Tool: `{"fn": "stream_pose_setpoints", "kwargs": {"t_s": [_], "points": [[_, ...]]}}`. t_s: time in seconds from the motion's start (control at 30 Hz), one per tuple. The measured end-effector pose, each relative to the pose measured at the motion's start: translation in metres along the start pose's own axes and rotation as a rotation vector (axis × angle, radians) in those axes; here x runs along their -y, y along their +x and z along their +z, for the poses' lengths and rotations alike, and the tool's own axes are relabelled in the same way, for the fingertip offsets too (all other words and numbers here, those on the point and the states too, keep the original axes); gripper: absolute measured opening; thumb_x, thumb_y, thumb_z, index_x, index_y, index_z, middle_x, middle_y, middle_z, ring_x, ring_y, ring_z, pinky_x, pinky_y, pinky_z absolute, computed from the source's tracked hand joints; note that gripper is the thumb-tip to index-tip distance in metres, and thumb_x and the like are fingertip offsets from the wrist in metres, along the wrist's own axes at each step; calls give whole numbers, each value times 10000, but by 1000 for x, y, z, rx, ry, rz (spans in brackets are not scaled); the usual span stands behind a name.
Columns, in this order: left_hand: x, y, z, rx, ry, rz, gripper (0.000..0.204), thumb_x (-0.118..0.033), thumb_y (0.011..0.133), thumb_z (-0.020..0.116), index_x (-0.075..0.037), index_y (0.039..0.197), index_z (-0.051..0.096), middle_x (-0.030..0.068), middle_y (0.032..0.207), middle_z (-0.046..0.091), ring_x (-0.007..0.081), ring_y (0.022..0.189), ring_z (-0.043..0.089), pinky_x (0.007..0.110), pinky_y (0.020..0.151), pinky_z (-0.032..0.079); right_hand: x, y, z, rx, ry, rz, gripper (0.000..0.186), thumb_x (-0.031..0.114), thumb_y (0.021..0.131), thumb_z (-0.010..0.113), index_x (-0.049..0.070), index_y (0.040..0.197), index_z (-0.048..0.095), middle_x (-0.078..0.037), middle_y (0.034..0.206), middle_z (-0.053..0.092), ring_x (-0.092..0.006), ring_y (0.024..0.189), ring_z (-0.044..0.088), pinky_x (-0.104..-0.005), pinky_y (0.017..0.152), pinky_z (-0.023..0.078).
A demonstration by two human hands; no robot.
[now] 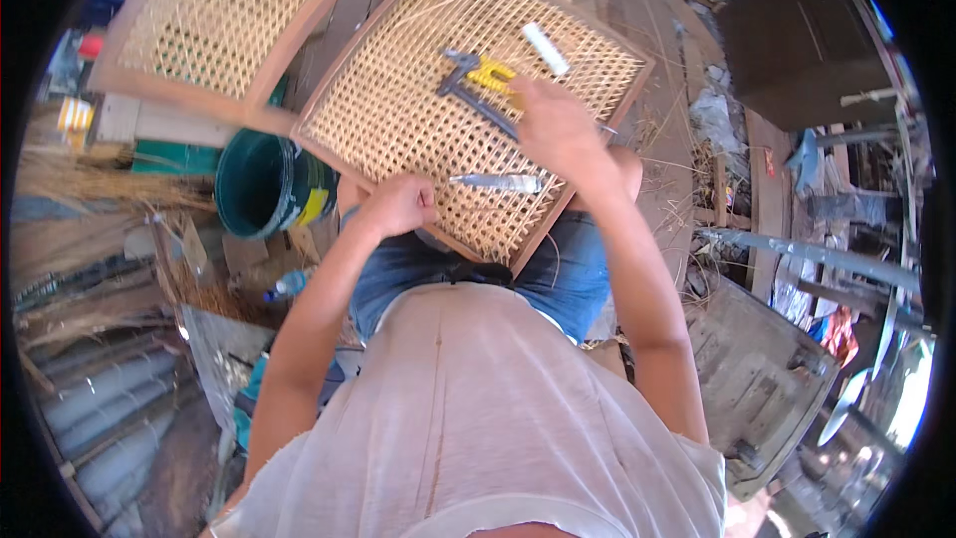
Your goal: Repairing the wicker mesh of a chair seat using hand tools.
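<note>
A woven cane panel in a brown wooden frame [398,120] lies tilted across my lap. My left hand [398,206] is closed at the frame's near left edge; what its fingers hold, if anything, is hidden. Over the panel's right side, my right hand [563,134] is closed and slightly blurred. It covers the end of a hammer [478,108], and a thin dark tip shows past its outer side. Yellow-handled pliers [490,74] lie against the hammer. Beyond them is a white stick-like piece [546,48]. A slim pointed tool with a clear, wrapped-looking handle [503,182] rests between my hands.
A second cane-woven frame [229,20] stands at upper left, overlapping the panel's corner. Below it is a dark green bucket [261,184]. Cane strands [110,179] and scrap wood crowd the left. At right are a dark box [802,40], a metal bar [807,254] and a worn grey board [757,369].
</note>
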State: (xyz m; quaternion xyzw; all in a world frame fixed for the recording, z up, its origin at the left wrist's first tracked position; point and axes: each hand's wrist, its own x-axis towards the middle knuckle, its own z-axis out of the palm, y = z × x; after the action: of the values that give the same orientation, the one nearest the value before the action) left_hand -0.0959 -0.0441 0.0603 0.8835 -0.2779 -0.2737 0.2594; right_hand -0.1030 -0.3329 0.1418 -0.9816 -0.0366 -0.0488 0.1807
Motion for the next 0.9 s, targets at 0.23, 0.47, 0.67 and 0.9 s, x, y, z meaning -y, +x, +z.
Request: {"fn": "stream_pose_setpoints", "kwargs": {"t_s": [0.23,0.47,0.67,0.9], "points": [[-46,0,46,-348,-137,340,255,-208,844,817,-71,1048,750,128,994,699,328,980,667,418,879,556,-15,47,56,-75,-155,-184,411,58,883,619,166,1278,645,-100,1184,650,-288,1231,575,-506,1027,430],[-44,7,60,-335,-99,461,143,-166,918,755,-98,1041,779,102,1066,707,329,1041,651,425,929,525,2,-5,24,189,75,-43,304,105,877,657,133,1173,723,-101,1137,682,-322,1149,634,-477,929,529],[-62,-2,47,-117,-801,177,212,-178,1034,648,-14,1074,778,30,895,753,74,745,642,256,686,541,-3,-88,79,16,118,-194,419,93,823,714,86,1238,661,-143,1159,656,-349,1112,630,-463,933,536],[-22,-25,5,-266,-1224,153,296,-239,1061,629,-14,1214,746,12,1001,739,40,695,450,196,675,423,11,-122,58,28,188,37,376,-42,778,635,25,1148,627,-191,1072,648,-377,1010,660,-466,863,549]]}}
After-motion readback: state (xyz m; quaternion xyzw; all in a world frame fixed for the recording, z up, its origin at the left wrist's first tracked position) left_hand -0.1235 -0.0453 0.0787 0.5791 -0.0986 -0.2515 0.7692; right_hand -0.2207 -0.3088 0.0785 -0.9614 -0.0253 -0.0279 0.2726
